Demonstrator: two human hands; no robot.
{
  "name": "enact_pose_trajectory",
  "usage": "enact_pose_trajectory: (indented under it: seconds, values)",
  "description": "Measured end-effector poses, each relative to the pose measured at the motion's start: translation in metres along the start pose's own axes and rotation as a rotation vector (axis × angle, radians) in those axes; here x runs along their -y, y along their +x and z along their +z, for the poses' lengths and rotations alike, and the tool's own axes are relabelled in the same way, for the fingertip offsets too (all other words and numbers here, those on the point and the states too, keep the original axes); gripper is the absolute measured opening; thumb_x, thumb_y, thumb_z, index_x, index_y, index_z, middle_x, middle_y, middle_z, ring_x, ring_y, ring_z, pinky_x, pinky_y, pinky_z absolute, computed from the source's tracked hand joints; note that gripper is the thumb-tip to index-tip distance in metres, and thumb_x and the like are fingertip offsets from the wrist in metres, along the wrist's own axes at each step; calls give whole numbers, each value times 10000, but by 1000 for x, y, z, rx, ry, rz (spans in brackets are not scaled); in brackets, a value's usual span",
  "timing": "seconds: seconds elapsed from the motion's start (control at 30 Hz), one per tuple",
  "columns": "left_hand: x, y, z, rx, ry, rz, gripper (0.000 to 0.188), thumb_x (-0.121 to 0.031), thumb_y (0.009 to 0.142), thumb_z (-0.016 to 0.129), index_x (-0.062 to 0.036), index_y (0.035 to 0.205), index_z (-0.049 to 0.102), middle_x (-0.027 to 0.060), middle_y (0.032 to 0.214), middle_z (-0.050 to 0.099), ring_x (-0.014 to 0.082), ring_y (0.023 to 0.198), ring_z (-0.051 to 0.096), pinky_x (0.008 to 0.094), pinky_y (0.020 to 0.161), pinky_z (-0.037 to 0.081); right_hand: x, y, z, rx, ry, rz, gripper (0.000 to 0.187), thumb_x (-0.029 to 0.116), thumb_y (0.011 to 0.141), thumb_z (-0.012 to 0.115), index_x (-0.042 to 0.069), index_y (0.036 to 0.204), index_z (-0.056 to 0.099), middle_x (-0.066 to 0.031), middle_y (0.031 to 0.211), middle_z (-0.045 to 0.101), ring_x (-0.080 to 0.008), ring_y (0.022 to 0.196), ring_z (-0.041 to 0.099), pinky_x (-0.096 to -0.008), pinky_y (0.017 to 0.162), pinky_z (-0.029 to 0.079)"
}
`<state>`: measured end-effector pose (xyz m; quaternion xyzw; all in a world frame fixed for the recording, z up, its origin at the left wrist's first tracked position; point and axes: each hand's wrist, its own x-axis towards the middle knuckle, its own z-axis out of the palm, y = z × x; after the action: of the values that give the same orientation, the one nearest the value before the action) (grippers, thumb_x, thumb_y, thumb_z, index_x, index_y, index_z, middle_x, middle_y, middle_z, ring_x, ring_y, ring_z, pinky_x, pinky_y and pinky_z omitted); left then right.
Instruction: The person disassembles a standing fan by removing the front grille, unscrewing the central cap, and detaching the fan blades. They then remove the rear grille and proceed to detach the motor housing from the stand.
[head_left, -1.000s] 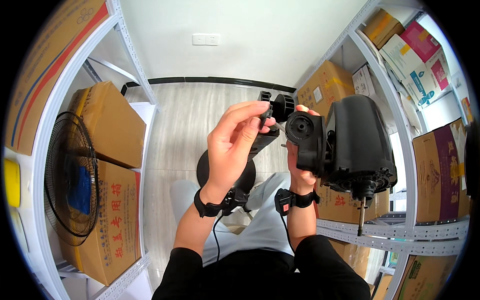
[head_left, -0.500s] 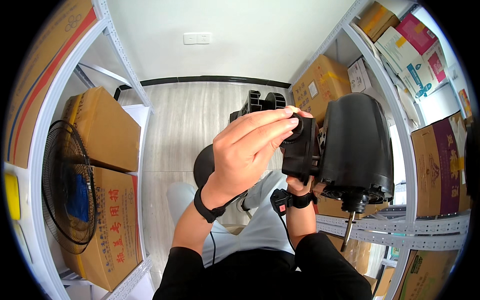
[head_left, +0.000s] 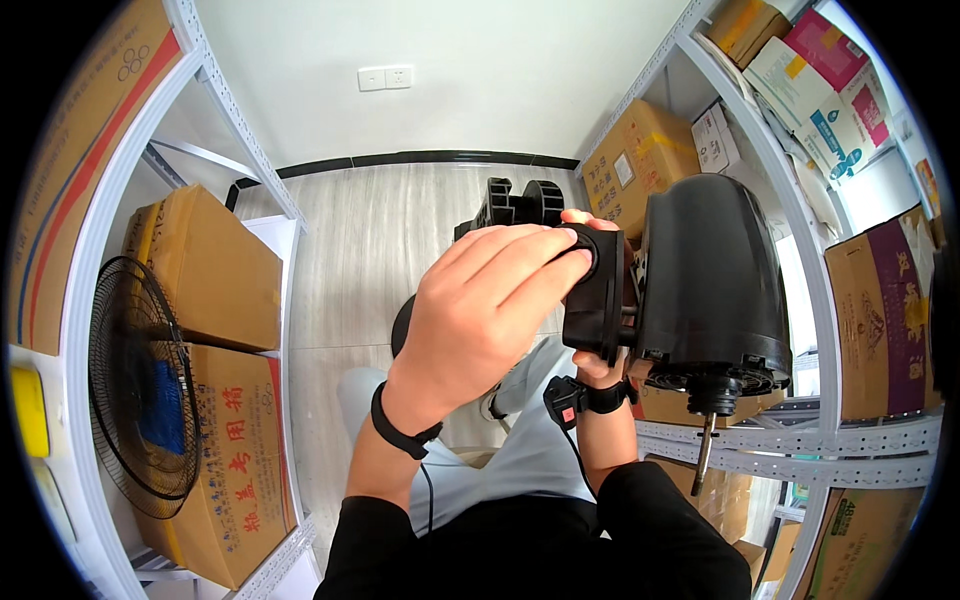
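Observation:
A black fan motor head (head_left: 712,280) lies sideways in front of me, its metal shaft (head_left: 703,455) pointing down toward me. On its left side is a black bracket (head_left: 590,320) bearing a round knob (head_left: 585,256). The fingertips of my left hand (head_left: 470,310) are closed on this knob, which they partly cover. My right hand (head_left: 592,370) grips the bracket from behind; its fingertips show at the top and its palm below. Beyond my left hand, a black slotted plastic part (head_left: 522,203) sticks up. My left hand partly hides a dark round base (head_left: 403,325).
To the left, a round black wire fan guard (head_left: 140,300) leans by cardboard boxes (head_left: 230,440) on a white metal shelf (head_left: 290,250). More boxes (head_left: 640,165) fill the right-hand shelf (head_left: 815,300). A wall socket (head_left: 385,78) is ahead, above the tiled floor (head_left: 345,260).
My left hand has shifted slightly left and turned at the wrist, its fingertips still at the knob. My right hand and the motor head stay nearly in place. The whole view has shifted slightly.

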<state>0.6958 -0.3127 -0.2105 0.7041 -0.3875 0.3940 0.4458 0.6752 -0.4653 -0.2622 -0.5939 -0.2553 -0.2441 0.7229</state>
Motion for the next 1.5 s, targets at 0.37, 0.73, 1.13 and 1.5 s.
enact_pose_trajectory:
  seconds: [0.37,0.73,1.13,1.5]
  values:
    - [-15,13,-13,215,214,85,252,10,634,676,8,886,683,108,932,644,268,837,628,348,722,508,3,4,-2,55,-29,-31,1052,411,547,908,-22,1351,384,-229,1328,482,-300,1219,493,-421,1037,398]
    - [16,10,-11,208,-50,179,276,2,618,712,-12,892,690,82,918,645,258,813,627,353,690,500,5,5,-5,111,-44,-40,1025,358,559,907,10,1361,371,-212,1339,472,-299,1246,472,-427,1047,392]
    - [-3,3,0,89,-4,-12,251,60,639,725,-10,877,685,75,896,634,244,781,612,332,664,503,0,1,-5,75,42,12,1083,378,523,929,20,1374,362,-213,1351,467,-291,1239,478,-423,1045,404]
    - [10,1,1,86,-36,109,262,84,631,703,15,881,668,107,920,629,273,807,615,352,685,500,-1,5,-5,101,23,-35,1028,368,575,906,31,1378,361,-212,1344,474,-302,1250,470,-438,1055,386]
